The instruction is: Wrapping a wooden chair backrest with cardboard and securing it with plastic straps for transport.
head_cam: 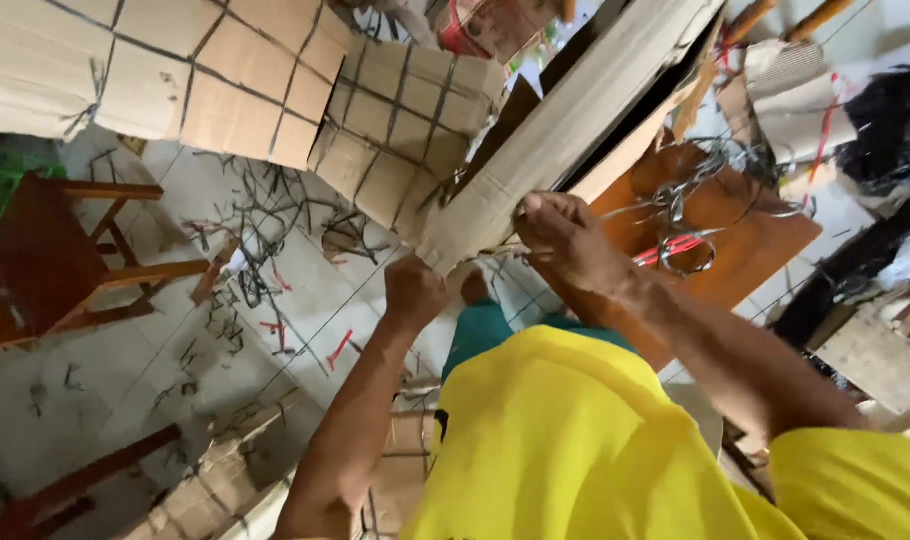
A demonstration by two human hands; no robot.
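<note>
both hands (pixel 565 235) hold a long, flat, tan cardboard bundle (pixel 565 125).

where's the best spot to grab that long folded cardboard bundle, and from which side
Probably at its near, lower end, where both hands already meet it. The long folded cardboard bundle slants up and away, so that end is closest. The left hand comes from below-left, the right hand wraps the right edge. A grip on both long edges should steady it.
</note>
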